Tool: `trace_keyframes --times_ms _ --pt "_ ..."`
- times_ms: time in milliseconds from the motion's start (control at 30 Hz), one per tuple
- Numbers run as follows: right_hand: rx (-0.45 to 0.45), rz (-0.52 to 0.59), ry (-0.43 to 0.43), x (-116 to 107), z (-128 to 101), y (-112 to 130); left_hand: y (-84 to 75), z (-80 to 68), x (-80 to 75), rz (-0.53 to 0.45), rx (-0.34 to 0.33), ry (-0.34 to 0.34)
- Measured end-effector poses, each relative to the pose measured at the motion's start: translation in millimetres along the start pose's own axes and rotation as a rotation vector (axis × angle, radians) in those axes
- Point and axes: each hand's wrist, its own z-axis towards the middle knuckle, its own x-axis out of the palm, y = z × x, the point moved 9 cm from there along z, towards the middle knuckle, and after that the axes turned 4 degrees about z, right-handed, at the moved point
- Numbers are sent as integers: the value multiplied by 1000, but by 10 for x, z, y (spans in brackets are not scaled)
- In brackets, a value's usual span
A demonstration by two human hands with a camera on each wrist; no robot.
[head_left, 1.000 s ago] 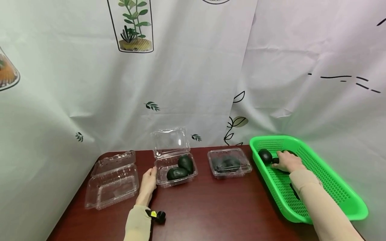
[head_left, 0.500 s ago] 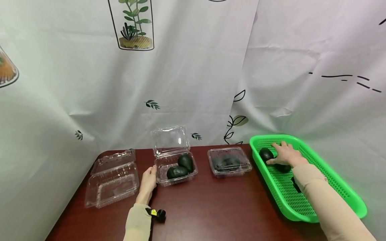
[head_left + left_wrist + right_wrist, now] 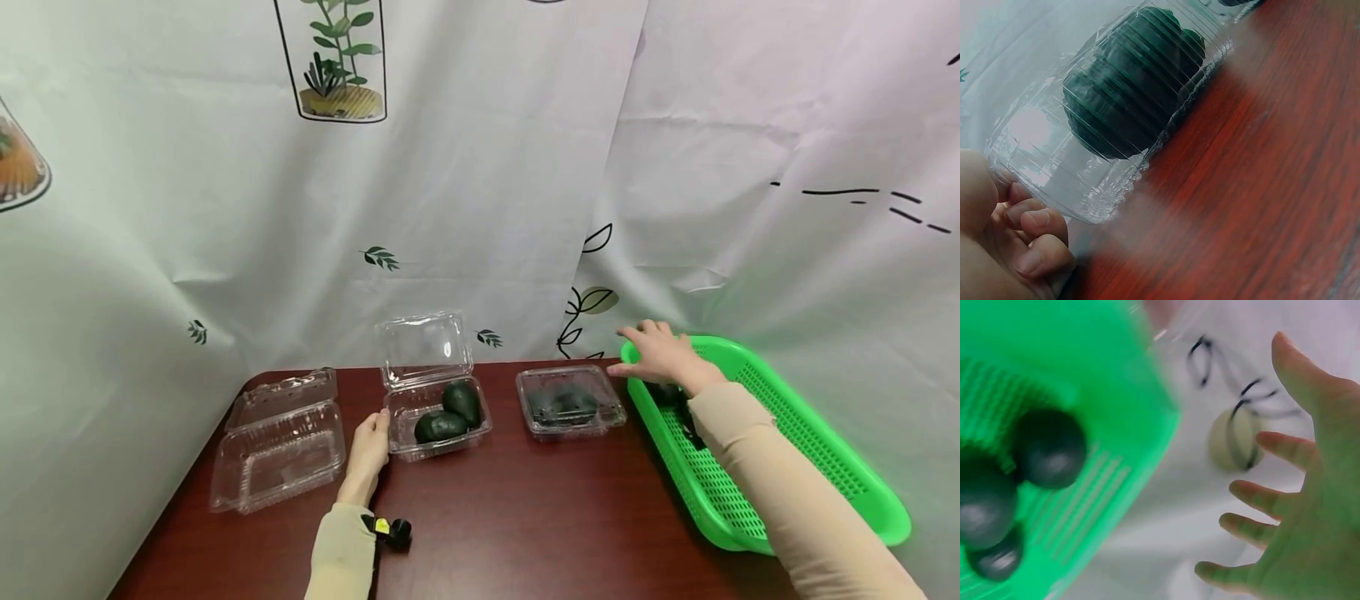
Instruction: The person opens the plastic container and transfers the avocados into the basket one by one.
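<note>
My left hand [image 3: 368, 447] grips the left edge of a clear plastic clamshell container [image 3: 405, 454], whose lid stands raised at the back. Two dark green avocados [image 3: 440, 427] lie in its right part. In the left wrist view, curled fingers [image 3: 1044, 222] sit at the container's corner, with dark green avocado skin [image 3: 1125, 87] showing through the wall. My right hand [image 3: 660, 357], fingers spread and holding nothing, is over the far left rim of a green plastic basket [image 3: 862, 500]. Dark avocados [image 3: 1050, 449] lie in that basket, partly hidden by the arm in the head view.
A lidded clear container [image 3: 572, 402] with dark avocados inside stands between the open clamshell and the basket. Another clamshell [image 3: 288, 467], open and without fruit, is at the left of the dark red table [image 3: 525, 517]. A white patterned cloth [image 3: 480, 167] hangs behind.
My right hand has lifted out of the basket and moved left to its rim, its fingers spreading and the avocado left behind. The left hand has stayed on the clamshell.
</note>
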Motion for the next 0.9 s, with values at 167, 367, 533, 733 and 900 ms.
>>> trace_keyframes --times_ms 167,367,533,733,900 --pt "-113 -18 -11 35 163 587 5 10 1 -1 -4 2" --pt "-242 -37 16 206 318 1333 7 15 9 -13 -1 10" --pt "-322 -52 43 409 386 1829 11 25 9 -24 -4 5" --pt "-393 -12 38 629 417 2229 -1 20 0 -18 5 5" --pt "-388 96 76 873 455 2433 5 17 8 -16 -2 7"
